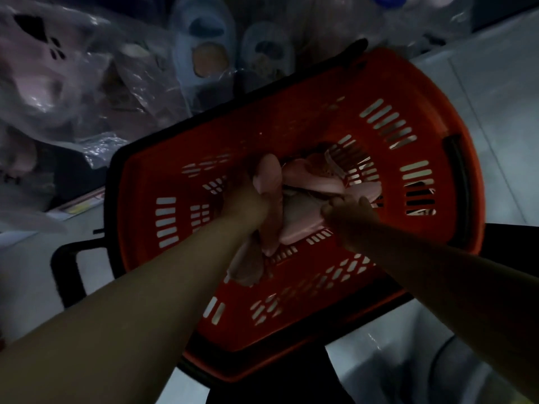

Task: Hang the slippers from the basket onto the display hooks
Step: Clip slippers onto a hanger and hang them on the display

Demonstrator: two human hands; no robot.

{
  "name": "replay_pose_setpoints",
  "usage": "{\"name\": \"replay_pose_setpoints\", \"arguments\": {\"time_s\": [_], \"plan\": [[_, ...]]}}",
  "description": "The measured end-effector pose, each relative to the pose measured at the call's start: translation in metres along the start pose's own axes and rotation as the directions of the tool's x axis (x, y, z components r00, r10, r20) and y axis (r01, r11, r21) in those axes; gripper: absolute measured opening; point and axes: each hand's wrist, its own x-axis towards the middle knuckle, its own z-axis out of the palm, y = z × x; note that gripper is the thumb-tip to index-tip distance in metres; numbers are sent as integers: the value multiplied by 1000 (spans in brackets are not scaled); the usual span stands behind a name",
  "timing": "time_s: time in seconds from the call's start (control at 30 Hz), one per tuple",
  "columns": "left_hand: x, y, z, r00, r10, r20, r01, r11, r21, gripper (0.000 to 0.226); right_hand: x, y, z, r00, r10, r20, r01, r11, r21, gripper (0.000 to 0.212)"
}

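A red slotted plastic basket (408, 91) stands on the floor below me, with pale pink slippers (312, 177) lying in its bottom. Both my arms reach down into it. My left hand (248, 202) is closed around one pink slipper (269, 176), whose toe sticks up past my fingers. Just to its right, my right hand (347, 211) pinches the edge of another pink slipper (300, 225). The scene is dim and the slippers partly hide each other. No display hook shows.
Bagged slippers fill the top of the view: pink ones in clear plastic (38, 71) at left, light blue ones (204, 45) at centre. A black basket handle (67, 272) sticks out at left. Pale floor tiles (495, 97) lie to the right.
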Motion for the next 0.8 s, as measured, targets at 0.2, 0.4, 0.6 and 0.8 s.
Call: {"name": "replay_pose_setpoints", "arguments": {"time_s": [0.2, 0.4, 0.6, 0.8], "plan": [[28, -25, 29, 985, -92, 146, 87, 995, 40, 74, 22, 13, 6, 1000, -25, -10, 22, 980, -196, 43], [-7, -16, 36, 992, 13, 123, -34, 985, 167, 50, 8, 10, -11, 997, -79, 10, 79, 978, -191, 37], [-97, -20, 23, 973, 226, 50, -227, 974, 15, 52, -37, 10, -31, 992, -122, -27, 121, 992, -21, 51], [-143, -25, -17, 960, 277, -39, -280, 954, -107, 28, -80, 10, -55, 974, -216, -68, 218, 976, 23, 58]]}}
